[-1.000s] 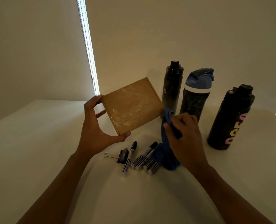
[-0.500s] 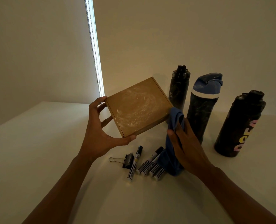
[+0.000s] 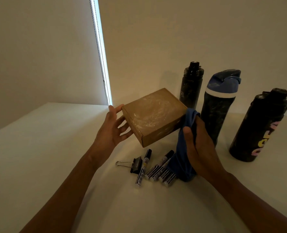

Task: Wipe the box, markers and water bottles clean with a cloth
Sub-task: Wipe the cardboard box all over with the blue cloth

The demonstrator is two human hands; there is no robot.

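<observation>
A flat brown cardboard box (image 3: 153, 115) with whitish dust on its top is held above the table by my left hand (image 3: 113, 130), fingers under its left side. My right hand (image 3: 198, 145) holds a blue cloth (image 3: 184, 148) against the box's right edge; the cloth hangs down to the table. Several black-and-white markers (image 3: 157, 170) lie below the box, partly under the cloth. Three bottles stand behind: a slim black one (image 3: 190, 88), a dark one with a blue lid (image 3: 218, 108), and a black one with coloured letters (image 3: 258, 128).
A black binder clip (image 3: 134, 164) lies left of the markers on the white table (image 3: 46, 148). A wall and a window blind with a bright gap (image 3: 100, 51) stand close behind.
The box has tilted flatter, its top now facing more upward. My right hand brought the cloth up to the box's right edge. My left thumb is no longer seen at the box's near corner.
</observation>
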